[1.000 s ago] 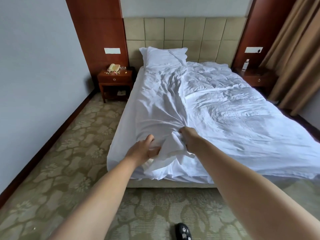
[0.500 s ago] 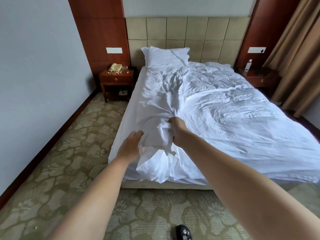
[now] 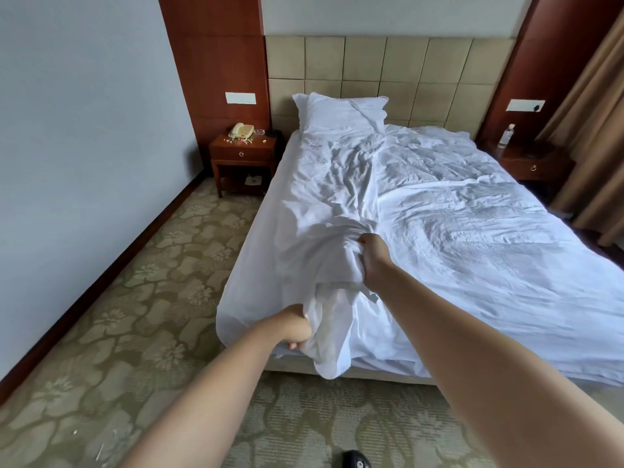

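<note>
both hands grip the bunched white sheet point(image 3: 324, 271) at the bed's point(image 3: 371, 374) foot corner; left hand point(image 3: 297, 332) nearer, low at the edge, right hand point(image 3: 373, 261) further up; bunch runs toward the pillow point(image 3: 339, 111).

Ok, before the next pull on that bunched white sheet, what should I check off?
1. Grip of left hand on crumpled white cloth sheet, at the bed's foot: ok.
2. Grip of right hand on the same bunch, farther up: ok.
3. Sheet free of white rectangular pillow at the headboard: cannot tell.
4. Sheet free of rumpled white quilt alongside: cannot tell.
5. Footing: small black object lies on patterned beige carpet close below: not ok.
</note>
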Tool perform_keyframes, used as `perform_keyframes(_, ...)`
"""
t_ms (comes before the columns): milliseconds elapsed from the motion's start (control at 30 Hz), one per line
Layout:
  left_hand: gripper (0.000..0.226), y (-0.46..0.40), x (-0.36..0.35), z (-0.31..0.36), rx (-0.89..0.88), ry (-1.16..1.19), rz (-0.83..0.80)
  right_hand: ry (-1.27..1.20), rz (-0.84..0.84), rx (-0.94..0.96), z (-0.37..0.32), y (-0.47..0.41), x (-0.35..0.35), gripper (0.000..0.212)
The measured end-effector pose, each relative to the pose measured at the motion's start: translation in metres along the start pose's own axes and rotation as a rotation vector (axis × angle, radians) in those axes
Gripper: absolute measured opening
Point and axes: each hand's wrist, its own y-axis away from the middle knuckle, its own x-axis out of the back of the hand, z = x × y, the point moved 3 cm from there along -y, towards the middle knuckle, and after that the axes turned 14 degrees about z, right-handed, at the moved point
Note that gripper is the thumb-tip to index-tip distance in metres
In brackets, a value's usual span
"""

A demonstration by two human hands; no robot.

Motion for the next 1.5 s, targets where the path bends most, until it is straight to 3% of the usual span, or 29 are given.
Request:
perform_keyframes(100, 0.023, 0.010, 0.018, 0.010, -0.053, -0.084, -0.121, -0.027, 0.041, 0.000, 0.002, -0.008, 0.005, 0.026)
perform_keyframes(200, 0.027, 0.007, 0.039, 0.009, -0.032, -0.109, -0.118, -0.102, 0.006, -0.006, 0.003, -0.008, 0.002, 0.033)
perform_keyframes(300, 0.020, 0.003, 0.033, -0.009, -0.014, -0.157, -0.095, -0.072, -0.056, 0.033, 0.001, 0.009, 0.000, 0.023)
perform_keyframes(400, 0.016, 0.012, 0.008, -0.018, 0.020, -0.234, -0.171, 0.046, -0.106, 0.071, 0.008, 0.021, 0.000, 0.019)
perform_keyframes(467, 0.007, 0.019, -0.006, -0.016, 0.023, -0.152, -0.159, 0.071, -0.104, 0.077, 0.014, 0.023, -0.001, 0.018)
perform_keyframes(533, 0.041, 0.019, -0.014, -0.014, 0.030, 0.017, -0.130, 0.032, -0.121, 0.055, 0.018, 0.025, -0.006, 0.015)
perform_keyframes(633, 0.106, 0.016, -0.024, -0.009, 0.101, 0.192, 0.039, -0.084, -0.168, 0.006, 0.021, 0.027, -0.015, 0.033)
perform_keyframes(700, 0.122, 0.015, -0.033, 0.003, 0.141, 0.315, 0.097, -0.129, -0.200, -0.011, 0.015, 0.039, -0.018, 0.024)
perform_keyframes(800, 0.071, 0.007, -0.047, 0.023, 0.138, 0.474, 0.186, -0.167, -0.275, -0.029, 0.008, 0.054, -0.025, 0.028)
perform_keyframes(900, 0.030, 0.004, -0.033, 0.013, 0.209, 0.519, 0.590, -0.208, -0.296, -0.027, 0.007, 0.064, -0.029, 0.024)
perform_keyframes(1000, 0.023, 0.004, -0.016, -0.013, 0.183, 0.442, 0.709, -0.146, -0.221, 0.049, 0.008, 0.047, -0.018, 0.022)
perform_keyframes(1100, 0.015, 0.009, 0.001, -0.036, 0.105, 0.208, 0.731, 0.161, -0.097, 0.185, 0.013, 0.023, 0.013, 0.016)
perform_keyframes(1233, 0.021, 0.014, 0.006, -0.033, -0.123, -0.048, 0.653, 0.530, 0.014, 0.008, 0.043, 0.004, 0.069, 0.031)
perform_keyframes(1333, 0.024, 0.014, 0.004, -0.016, -0.147, -0.055, 0.674, 0.537, -0.001, -0.099, 0.050, -0.001, 0.088, 0.038)
perform_keyframes(1500, 0.018, 0.017, 0.013, 0.022, -0.059, 0.013, 0.845, 0.519, -0.112, 0.222, -0.021, -0.008, 0.086, 0.042)
